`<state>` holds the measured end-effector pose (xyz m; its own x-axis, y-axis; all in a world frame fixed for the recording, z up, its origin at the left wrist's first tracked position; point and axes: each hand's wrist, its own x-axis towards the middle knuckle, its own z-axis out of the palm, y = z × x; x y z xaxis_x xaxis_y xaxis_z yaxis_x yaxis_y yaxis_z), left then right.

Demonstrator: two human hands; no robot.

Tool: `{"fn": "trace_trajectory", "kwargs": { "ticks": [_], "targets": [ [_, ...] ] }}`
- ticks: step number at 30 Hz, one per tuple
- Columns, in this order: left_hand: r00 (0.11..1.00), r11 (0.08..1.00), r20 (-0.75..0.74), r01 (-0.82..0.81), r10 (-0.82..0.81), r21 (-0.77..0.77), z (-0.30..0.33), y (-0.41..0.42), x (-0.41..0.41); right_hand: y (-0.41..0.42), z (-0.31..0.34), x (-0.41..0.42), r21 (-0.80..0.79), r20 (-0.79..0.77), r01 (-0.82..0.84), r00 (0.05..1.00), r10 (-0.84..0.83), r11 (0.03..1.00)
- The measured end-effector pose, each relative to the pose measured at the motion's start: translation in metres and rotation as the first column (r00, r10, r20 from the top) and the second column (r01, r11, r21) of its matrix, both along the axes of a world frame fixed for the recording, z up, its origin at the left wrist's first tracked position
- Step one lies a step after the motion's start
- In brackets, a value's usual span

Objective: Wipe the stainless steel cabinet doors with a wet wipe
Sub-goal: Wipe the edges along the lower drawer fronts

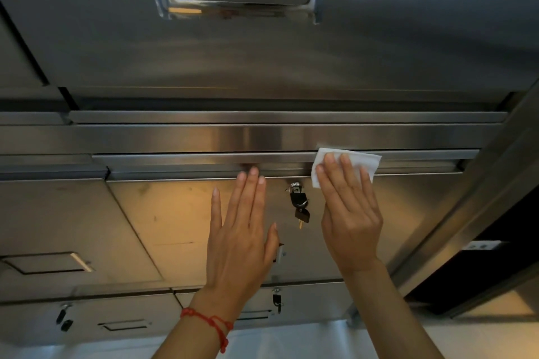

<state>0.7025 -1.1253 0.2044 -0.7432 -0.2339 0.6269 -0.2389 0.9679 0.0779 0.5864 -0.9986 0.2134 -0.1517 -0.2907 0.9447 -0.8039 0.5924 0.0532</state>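
Here the flat right hand [348, 213] presses the white wet wipe [347, 165] on the brushed stainless steel cabinet door [175, 213]'s top edge, the released left hand [242, 230] bracing; likely next, sweep along.

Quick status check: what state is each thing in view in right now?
Wet wipe: unfolded, pressed flat on the door's top edge.
Right hand: fingers straight, pressing the wipe.
Left hand: fingers straight, flat on the cabinet door.
Cabinet door: closed.
Padlock: hanging on the door, key in it.
Lower padlock: hanging.
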Motion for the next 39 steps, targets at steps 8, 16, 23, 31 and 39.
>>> {"fn": "trace_trajectory", "kwargs": {
  "ticks": [8, 16, 23, 31, 39],
  "targets": [
    [1.0, 1.0, -0.013, 0.013, -0.013, 0.007, 0.002, -0.024, 0.008, -0.028, -0.001, 0.017, 0.055, -0.005, -0.023, 1.0, 0.024, 0.998],
    [0.999, 0.999, -0.02, 0.036, -0.037, -0.016, -0.003, -0.03, 0.02, -0.038, 0.001, 0.026, 0.048, -0.008, -0.018, 1.0, 0.018, 0.999],
    [0.999, 1.0, -0.031, 0.014, -0.015, -0.022, -0.002, -0.028, 0.019, -0.041, -0.002, 0.024, 0.03, -0.036, -0.067, 0.997, 0.068, 0.997],
    [0.998, 0.999, -0.051, -0.032, 0.03, -0.037, -0.001, -0.031, 0.025, -0.05, -0.004, 0.028, 0.007, -0.026, -0.113, 0.993, 0.113, 0.994],
    [0.996, 0.998, -0.079, -0.05, 0.048, -0.028, -0.005, -0.051, 0.033, -0.065, -0.005, 0.035, 0.016, -0.027, -0.113, 0.993, 0.114, 0.993]
  ]
}}
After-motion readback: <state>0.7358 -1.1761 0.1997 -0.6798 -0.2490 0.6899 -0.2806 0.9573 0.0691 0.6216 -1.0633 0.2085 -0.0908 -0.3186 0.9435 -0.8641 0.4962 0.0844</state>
